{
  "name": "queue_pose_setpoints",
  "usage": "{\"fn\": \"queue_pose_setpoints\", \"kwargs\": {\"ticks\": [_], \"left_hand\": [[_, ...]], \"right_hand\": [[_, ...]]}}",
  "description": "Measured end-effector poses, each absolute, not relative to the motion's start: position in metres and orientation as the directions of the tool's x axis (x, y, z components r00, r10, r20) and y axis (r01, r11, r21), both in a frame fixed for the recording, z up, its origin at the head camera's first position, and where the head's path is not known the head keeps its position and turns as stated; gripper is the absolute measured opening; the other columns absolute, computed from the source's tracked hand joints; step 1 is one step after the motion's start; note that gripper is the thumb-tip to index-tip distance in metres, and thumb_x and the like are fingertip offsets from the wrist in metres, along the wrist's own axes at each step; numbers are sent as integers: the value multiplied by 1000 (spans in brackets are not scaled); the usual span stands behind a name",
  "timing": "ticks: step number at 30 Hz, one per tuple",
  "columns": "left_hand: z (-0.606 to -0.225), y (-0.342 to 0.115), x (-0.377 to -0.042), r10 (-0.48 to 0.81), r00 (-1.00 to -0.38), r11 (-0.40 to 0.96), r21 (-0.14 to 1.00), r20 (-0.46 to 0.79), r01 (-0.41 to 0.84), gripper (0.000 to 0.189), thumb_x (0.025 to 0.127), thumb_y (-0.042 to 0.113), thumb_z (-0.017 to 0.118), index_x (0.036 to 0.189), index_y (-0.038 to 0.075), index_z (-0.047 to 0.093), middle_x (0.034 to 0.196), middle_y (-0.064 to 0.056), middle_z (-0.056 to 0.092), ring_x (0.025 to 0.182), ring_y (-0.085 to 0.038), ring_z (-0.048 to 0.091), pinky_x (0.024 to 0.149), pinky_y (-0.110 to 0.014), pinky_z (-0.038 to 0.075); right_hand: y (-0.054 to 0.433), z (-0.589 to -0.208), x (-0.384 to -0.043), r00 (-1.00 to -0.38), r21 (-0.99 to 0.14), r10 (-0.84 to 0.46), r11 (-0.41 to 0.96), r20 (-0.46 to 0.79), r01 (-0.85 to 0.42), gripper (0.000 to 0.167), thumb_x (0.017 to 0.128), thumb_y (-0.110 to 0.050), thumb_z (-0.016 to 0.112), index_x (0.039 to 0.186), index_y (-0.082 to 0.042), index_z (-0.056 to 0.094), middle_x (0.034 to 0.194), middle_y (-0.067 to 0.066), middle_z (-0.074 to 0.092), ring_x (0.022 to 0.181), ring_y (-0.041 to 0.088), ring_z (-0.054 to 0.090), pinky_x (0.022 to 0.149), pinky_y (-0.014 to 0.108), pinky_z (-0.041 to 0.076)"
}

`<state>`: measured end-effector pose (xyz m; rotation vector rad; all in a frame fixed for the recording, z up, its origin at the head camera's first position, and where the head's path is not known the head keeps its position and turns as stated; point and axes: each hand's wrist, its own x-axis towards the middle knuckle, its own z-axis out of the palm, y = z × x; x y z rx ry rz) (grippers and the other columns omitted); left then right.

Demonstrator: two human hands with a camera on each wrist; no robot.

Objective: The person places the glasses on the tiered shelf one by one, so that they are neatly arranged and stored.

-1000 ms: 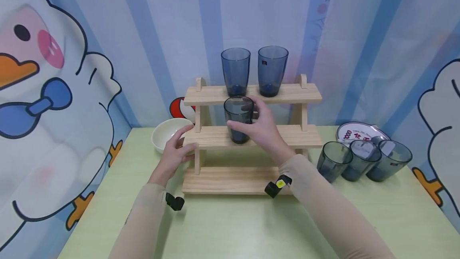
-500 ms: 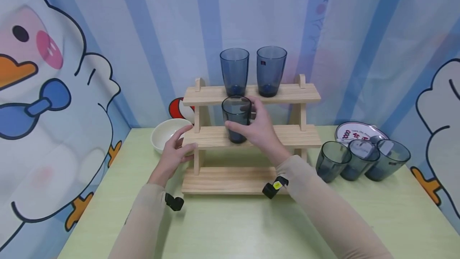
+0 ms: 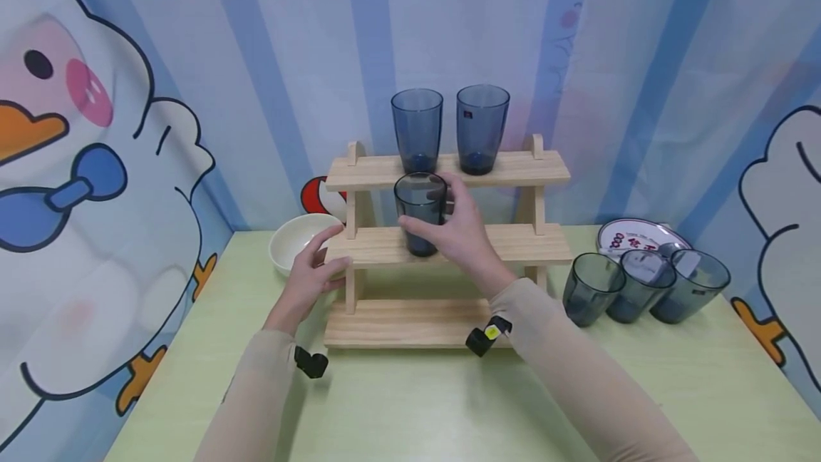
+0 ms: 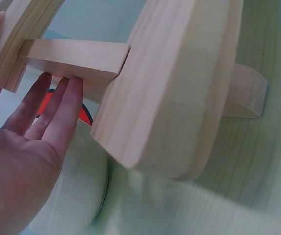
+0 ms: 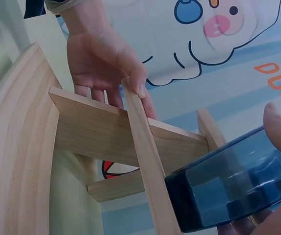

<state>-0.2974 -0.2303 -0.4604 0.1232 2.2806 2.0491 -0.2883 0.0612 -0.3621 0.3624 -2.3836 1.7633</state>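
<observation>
A three-tier wooden display rack [image 3: 398,330] stands on the table. My right hand [image 3: 465,234] grips a dark tinted drinking glass [image 3: 420,234], thumb on the near side and fingers round the far side. The glass is upright, its base at the middle shelf, left of centre. My left hand [image 3: 310,276] holds the left end of that shelf. In the right wrist view its thumb lies over the shelf's edge; in the left wrist view its fingers [image 4: 69,105] reach the side support. Two blue-tinted glasses [image 3: 417,130] stand upright side by side on the top shelf.
Right of the rack, three more tinted glasses [image 3: 593,291] lean in a row against a white plate-like thing with printed writing [image 3: 635,234]. A white bowl [image 3: 288,241] sits behind my left hand. A patterned curtain [image 3: 276,91] hangs close behind the rack.
My right hand and the glass have shifted very slightly left along the middle shelf. My left hand keeps its hold on the shelf end.
</observation>
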Motion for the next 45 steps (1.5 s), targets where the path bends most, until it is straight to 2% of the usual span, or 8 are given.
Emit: {"fn": "queue_pose_setpoints", "kwargs": {"ticks": [11, 16, 29, 34, 45], "left_hand": [[-459, -229, -295, 100, -995, 112, 994, -3, 8, 70, 100, 18, 72, 162, 29, 40, 156, -17, 48, 135, -40, 54, 101, -55, 56], [-458, -228, -295, 101, -995, 113, 994, -6, 6, 71, 100, 19, 72, 163, 28, 39, 156, -17, 47, 135, -40, 54, 101, -55, 56], [-458, -228, -295, 104, -995, 112, 994, -10, 2, 71, 101, 19, 72, 163, 30, 39, 158, -16, 46, 137, -40, 53, 103, -55, 55], [-459, -228, -295, 103, -995, 112, 994, -16, -4, 71, 101, 20, 72, 163, 29, 39, 158, -15, 45, 137, -40, 53, 103, -55, 55], [-459, -228, -295, 107, -994, 109, 994, -7, 4, 71, 100, 20, 72, 163, 29, 39, 158, -16, 45, 136, -41, 53, 103, -56, 55]], "right_hand": [[71, -359, -285, -962, -938, -164, 239, 217, -253, 100, 84, -36, 91, 164, -27, 32, 155, 6, 46, 141, 32, 49, 113, 54, 48], [78, -362, -285, -957, -943, -181, 206, 226, -262, 97, 85, -32, 90, 163, -27, 33, 152, 8, 48, 140, 32, 50, 117, 52, 45], [108, -369, -272, -949, -941, -206, 193, 240, -279, 90, 83, -31, 92, 158, -29, 40, 149, 8, 54, 138, 35, 53, 118, 52, 43], [125, -370, -261, -953, -937, -199, 218, 230, -272, 90, 85, -30, 91, 159, -25, 39, 149, 6, 55, 137, 29, 54, 117, 52, 45], [171, -372, -247, -940, -917, -207, 239, 272, -319, 83, 90, -19, 86, 159, -19, 39, 152, 14, 53, 140, 34, 53, 118, 52, 44]]}}
